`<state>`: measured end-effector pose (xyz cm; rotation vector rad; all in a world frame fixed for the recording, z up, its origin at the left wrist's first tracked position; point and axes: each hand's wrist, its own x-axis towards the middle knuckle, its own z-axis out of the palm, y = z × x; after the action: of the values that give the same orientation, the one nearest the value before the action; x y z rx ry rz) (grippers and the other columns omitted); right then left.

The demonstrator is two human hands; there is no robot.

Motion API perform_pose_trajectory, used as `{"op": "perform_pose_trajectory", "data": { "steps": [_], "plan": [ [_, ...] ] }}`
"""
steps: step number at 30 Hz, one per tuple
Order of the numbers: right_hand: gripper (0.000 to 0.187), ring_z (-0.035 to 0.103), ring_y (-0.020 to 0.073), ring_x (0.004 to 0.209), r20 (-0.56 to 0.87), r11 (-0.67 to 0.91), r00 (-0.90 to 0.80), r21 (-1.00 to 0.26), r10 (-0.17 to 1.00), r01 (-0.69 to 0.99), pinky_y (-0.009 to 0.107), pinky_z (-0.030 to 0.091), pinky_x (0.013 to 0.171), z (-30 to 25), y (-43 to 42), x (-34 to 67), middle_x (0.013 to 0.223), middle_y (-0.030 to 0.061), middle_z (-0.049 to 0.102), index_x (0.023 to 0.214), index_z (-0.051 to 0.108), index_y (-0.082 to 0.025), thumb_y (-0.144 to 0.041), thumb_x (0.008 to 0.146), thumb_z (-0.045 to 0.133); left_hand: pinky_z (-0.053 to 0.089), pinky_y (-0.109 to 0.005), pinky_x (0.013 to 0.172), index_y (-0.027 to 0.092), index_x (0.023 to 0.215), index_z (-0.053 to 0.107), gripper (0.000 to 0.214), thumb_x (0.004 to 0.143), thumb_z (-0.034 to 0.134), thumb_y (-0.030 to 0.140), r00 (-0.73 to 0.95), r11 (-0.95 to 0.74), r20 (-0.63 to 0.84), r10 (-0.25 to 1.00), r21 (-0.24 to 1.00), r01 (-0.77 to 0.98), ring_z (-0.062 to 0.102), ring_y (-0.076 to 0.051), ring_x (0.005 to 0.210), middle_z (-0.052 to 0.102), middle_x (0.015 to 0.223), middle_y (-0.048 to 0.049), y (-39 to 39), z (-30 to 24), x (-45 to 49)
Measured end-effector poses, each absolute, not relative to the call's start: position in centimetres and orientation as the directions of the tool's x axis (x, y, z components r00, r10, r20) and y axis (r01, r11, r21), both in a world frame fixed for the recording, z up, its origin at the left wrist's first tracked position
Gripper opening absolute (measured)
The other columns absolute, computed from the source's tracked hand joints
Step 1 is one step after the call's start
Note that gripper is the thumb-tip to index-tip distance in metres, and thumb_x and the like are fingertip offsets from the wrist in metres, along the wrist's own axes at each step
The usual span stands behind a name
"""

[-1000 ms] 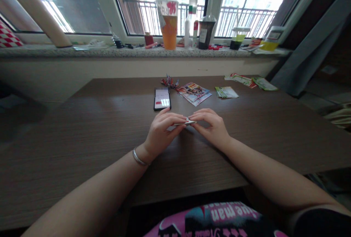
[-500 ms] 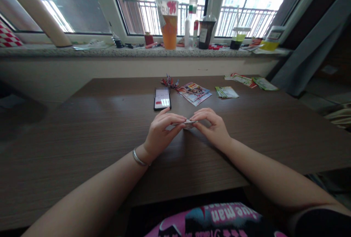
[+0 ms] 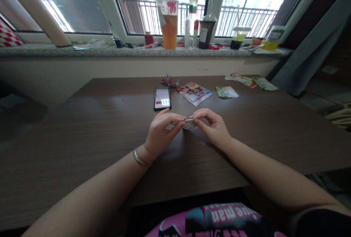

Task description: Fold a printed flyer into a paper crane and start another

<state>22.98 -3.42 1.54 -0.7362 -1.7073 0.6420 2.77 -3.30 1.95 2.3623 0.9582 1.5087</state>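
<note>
Between both hands is a small folded piece of paper (image 3: 189,124), pale with faint printing, held just above the brown table (image 3: 109,134). My left hand (image 3: 163,127) pinches its left end between thumb and fingers, with one finger raised. At the right end, my right hand (image 3: 212,125) grips the paper's edge with thumb and fingertips. The fingers hide part of the folds. Just beyond my left hand lies a phone (image 3: 162,100) with its screen lit. Printed sheets (image 3: 194,93) are stacked to the right of the phone.
A folded red-and-blue paper piece (image 3: 169,81) sits behind the phone. Green-edged papers (image 3: 227,92) and more leaflets (image 3: 242,79) lie at the back right. Along the granite windowsill (image 3: 131,51) stand an orange drink cup (image 3: 170,28), a clear bottle (image 3: 189,26) and a dark cup (image 3: 206,32).
The paper has tilted slightly, so more of its front face shows below the fingers. My right fingertips have shifted a little along its edge. The surrounding things stay put.
</note>
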Motion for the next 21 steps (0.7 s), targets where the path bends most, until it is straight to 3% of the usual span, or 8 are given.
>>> {"op": "perform_pose_trajectory", "data": {
  "steps": [14, 21],
  "plan": [
    [0.018, 0.068, 0.0196, 0.095, 0.525, 0.533, -0.108, -0.843, 0.844, 0.073, 0.042, 0.052, 0.094, 1.14, -3.39, 22.51, 0.089, 0.0042, 0.074, 0.083, 0.067, -0.023, -0.04, 0.08, 0.07, 0.046, -0.044, 0.098, 0.022, 0.087, 0.067, 0.01, 0.085, 0.066, 0.032, 0.238, -0.755, 0.747, 0.62, 0.487, 0.439, 0.071, -0.018, 0.082, 0.075, 0.089, -0.0029, -3.44, 2.05, 2.82],
    [0.014, 0.067, 0.0194, 0.098, 0.524, 0.529, -0.096, -0.848, 0.846, 0.034, 0.042, 0.051, 0.095, 1.31, -3.47, 22.39, 0.087, 0.0031, 0.075, 0.08, 0.066, -0.024, -0.037, 0.08, 0.07, 0.047, -0.043, 0.096, 0.022, 0.086, 0.068, 0.009, 0.085, 0.066, 0.03, 0.226, -0.747, 0.744, 0.628, 0.495, 0.444, 0.07, -0.017, 0.083, 0.075, 0.088, -0.0027, -3.54, 2.05, 2.96]
  ]
}}
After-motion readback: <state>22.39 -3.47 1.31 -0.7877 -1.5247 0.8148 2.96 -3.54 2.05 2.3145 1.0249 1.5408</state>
